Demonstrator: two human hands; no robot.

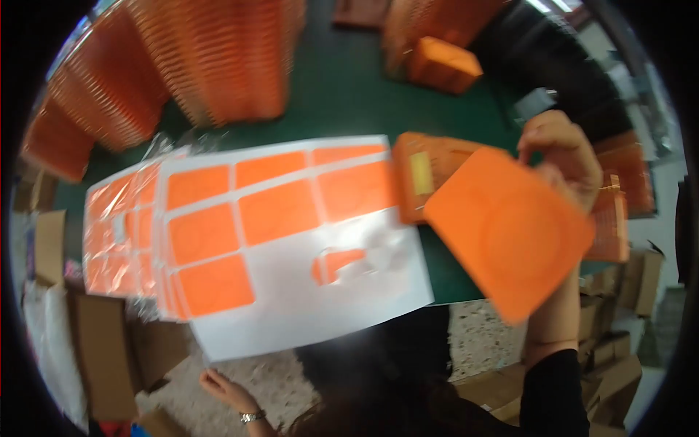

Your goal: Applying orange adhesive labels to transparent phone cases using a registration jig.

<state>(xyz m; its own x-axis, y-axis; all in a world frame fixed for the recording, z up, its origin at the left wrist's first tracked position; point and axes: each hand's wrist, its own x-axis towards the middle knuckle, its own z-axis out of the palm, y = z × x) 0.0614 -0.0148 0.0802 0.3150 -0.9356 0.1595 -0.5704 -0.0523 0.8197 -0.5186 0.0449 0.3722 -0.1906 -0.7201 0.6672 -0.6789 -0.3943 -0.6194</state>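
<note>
Orange square (pixel 518 237), head view: at 3 o'clock, its upper edge held by the fingers (pixel 542 135) of the right hand (pixel 575 164) at 2 o'clock. White sheet (pixel 291 306) bearing orange stickers (pixel 278 216): on the green surface (pixel 342 87), from centre toward 9 o'clock. Left hand (pixel 231 393): 7 o'clock, beyond the near edge; finger opening cannot be determined.

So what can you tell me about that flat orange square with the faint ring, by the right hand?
The flat orange square with the faint ring looks thin and matte, like paper or a sticker. It is tilted cornerwise, like a diamond, and the bare right hand seems to hold it by its upper right edge. In this view, it partly covers the orange block with a yellow label; I can't tell whether they touch.
</note>
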